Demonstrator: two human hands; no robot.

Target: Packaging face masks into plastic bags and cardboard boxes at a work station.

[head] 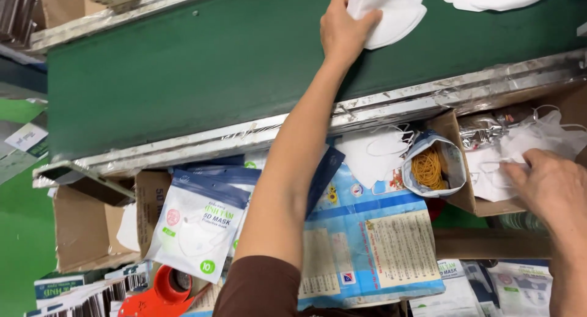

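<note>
Left hand (343, 29) is gripping white masks (388, 11) on the green belt (183, 72). Right hand (550, 185) is resting half-open on masks in a box (455, 164) beside it.

A packing line in a small factory is showing here: a green conveyor belt (202, 66) is carrying white face masks (391, 11), while below it cardboard boxes (92, 225), printed mask pouches (199, 222) and rubber bands (428, 168) are lying ready.

The belt (202, 66) was seen as matt green rubber; its rail (428, 97) as scuffed metal; the masks (391, 11) as soft white cloth; the box (455, 164) as rough cardboard.
</note>
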